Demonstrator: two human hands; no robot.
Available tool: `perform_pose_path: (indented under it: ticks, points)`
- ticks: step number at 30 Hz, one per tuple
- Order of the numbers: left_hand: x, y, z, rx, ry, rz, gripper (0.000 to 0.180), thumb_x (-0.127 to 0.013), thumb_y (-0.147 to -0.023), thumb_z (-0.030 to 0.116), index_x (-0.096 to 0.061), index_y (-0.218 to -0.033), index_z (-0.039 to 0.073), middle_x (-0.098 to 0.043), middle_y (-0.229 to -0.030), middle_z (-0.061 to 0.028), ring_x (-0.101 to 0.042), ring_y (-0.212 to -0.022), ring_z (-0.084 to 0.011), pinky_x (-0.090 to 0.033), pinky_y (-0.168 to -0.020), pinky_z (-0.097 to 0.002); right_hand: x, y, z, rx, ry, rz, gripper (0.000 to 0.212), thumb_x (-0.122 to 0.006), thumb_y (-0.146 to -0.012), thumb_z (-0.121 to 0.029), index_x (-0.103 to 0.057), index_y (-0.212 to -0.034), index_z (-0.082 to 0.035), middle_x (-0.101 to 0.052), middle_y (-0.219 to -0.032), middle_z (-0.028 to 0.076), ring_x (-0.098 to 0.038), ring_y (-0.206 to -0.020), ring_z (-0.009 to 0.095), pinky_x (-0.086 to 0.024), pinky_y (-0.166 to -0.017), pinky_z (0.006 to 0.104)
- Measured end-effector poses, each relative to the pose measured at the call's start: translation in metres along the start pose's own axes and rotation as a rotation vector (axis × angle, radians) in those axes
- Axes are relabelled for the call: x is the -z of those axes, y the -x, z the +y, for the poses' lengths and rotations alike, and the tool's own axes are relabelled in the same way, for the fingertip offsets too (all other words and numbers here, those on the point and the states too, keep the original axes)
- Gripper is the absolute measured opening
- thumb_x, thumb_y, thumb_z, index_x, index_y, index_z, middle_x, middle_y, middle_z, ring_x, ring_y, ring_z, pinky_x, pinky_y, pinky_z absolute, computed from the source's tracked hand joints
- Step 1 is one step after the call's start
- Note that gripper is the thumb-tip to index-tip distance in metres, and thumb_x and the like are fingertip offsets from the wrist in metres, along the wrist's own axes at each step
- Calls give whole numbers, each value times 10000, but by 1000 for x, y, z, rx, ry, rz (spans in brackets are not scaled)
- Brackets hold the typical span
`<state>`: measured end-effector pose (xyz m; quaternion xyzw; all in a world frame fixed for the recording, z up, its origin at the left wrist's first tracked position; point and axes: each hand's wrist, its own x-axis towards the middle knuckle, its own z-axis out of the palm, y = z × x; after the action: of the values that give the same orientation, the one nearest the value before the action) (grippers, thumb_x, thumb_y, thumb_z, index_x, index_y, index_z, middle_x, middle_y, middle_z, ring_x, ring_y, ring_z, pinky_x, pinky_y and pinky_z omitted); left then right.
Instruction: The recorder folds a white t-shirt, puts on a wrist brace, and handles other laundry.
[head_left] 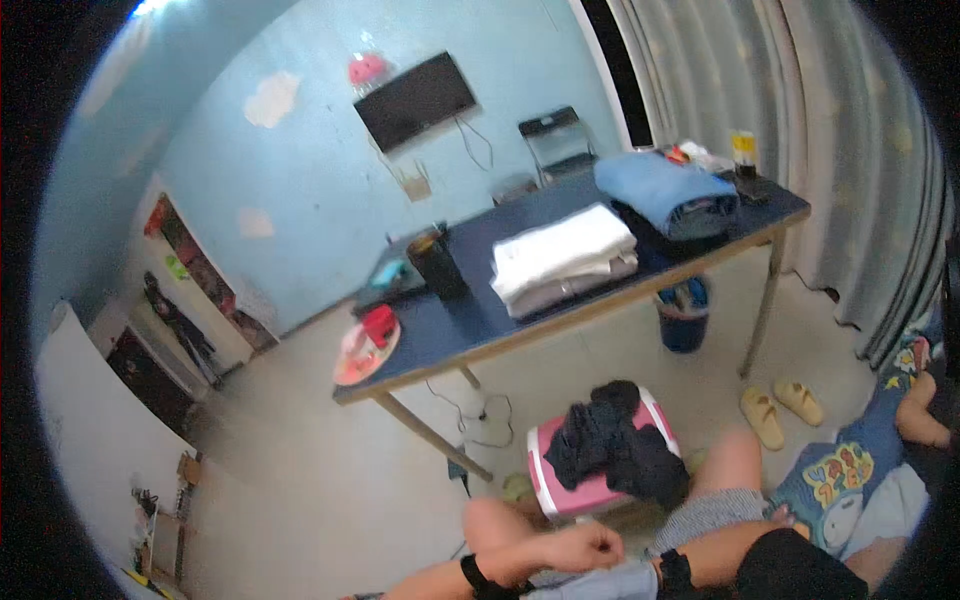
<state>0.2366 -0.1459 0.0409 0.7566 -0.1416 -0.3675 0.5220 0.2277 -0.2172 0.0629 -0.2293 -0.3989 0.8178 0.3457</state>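
My left hand (pixel 585 547) is curled closed above my lap, at the bottom middle. Whether anything sits inside its fingers does not show. Just below it lies a pale grey-white cloth (pixel 607 584); I cannot tell if it is held or part of my clothing. From the lower right comes my right forearm (pixel 722 556), with a black strap near the wrist, and it ends at that cloth. The right hand's fingers are hidden. Beyond my knees, a heap of black clothes (pixel 610 445) rests on a pink and white box-shaped stool (pixel 545 470).
A dark-topped table (pixel 470 325) spans the middle, bearing folded white clothes (pixel 560 250), folded blue jeans (pixel 665 190), a black container (pixel 437 265) and a pink plate (pixel 350 372). Beneath stands a blue bin (pixel 683 320). Yellow slippers (pixel 762 418) lie right. Another person's arm (pixel 922 415) shows at the right edge.
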Motion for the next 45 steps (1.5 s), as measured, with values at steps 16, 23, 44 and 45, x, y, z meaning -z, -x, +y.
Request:
perform_pose_path:
  ticks: [16,23,44,45]
  points:
    - [-7,-43,-64,109,866,73,87,-573,-926,109,-574,-864,48,-593,-758,41,-539,-651,-48,-422,-577,-194,14,46,-1,792,186,492,254,-666,-849,-283,-589,-897,-46,-600,-813,2,-541,-748,74,-432,-647,228]
    - [-5,-63,-91,-51,1074,109,109,-606,-914,181,-577,-909,76,-598,-818,17,-560,-697,-69,-456,-600,-227,39,44,-17,891,857,757,310,-569,-871,-314,-577,-986,-26,-583,-874,91,-561,-844,211,-447,-765,301]
    - [-16,-32,-20,-143,-44,976,260,-637,-783,108,-592,-1005,-21,-655,-932,-122,-623,-827,-233,-488,-760,-336,116,73,-41,1148,-343,916,235,-550,-953,-328,-522,-902,-100,-474,-728,-22,-433,-622,71,-368,-559,234]
    - [-18,-30,-19,-164,-205,1133,243,-682,-745,111,-578,-932,-5,-638,-874,-115,-612,-757,-223,-482,-689,-329,124,79,-41,993,-132,1107,264,-575,-938,-331,-537,-888,-75,-484,-721,-23,-429,-629,63,-381,-567,233]
